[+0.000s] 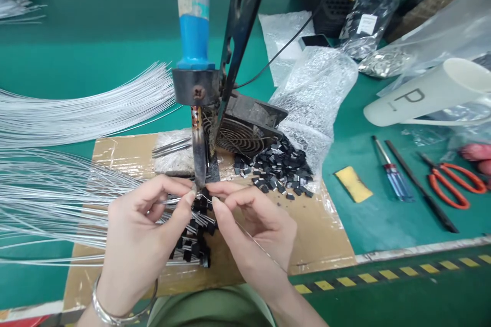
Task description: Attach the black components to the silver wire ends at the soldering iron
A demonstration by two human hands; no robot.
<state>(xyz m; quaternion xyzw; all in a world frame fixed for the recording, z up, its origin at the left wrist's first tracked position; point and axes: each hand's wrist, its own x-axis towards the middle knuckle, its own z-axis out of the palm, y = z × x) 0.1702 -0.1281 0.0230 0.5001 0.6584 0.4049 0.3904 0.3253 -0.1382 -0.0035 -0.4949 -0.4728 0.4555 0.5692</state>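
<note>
A person's two bare hands meet just under the tip of a blue-handled soldering iron [194, 25], clamped point-down on a black metal bracket [245, 5] above a tape-covered tan cardboard sheet [318, 235]. The left hand [138, 230], a silver bangle [105, 311] at its wrist, is nearly closed, thumb and forefinger pinched at the end of a thin pale wire by the iron's tip; exactly what lies between the fingertips is too small to tell. The right hand [261, 235], fingers bent and thumb pressed to forefinger, grips a fine silvery strand [257, 244] that reaches the tip and trails back across the palm. On the wearer's side of the iron, small black plastic connectors on pale wires [192, 245] lie partly beneath the hands. Long bundles of thin white wire [126, 107] fan out to the iron's left. Just to its right sits a grimy black fan with a round wire guard [245, 133], beside a heap of loose black connectors [284, 166]. Well to its right rest a yellow sponge [353, 184], a clear-blue-handled screwdriver [397, 179] and orange-handled pliers [452, 184].
</note>
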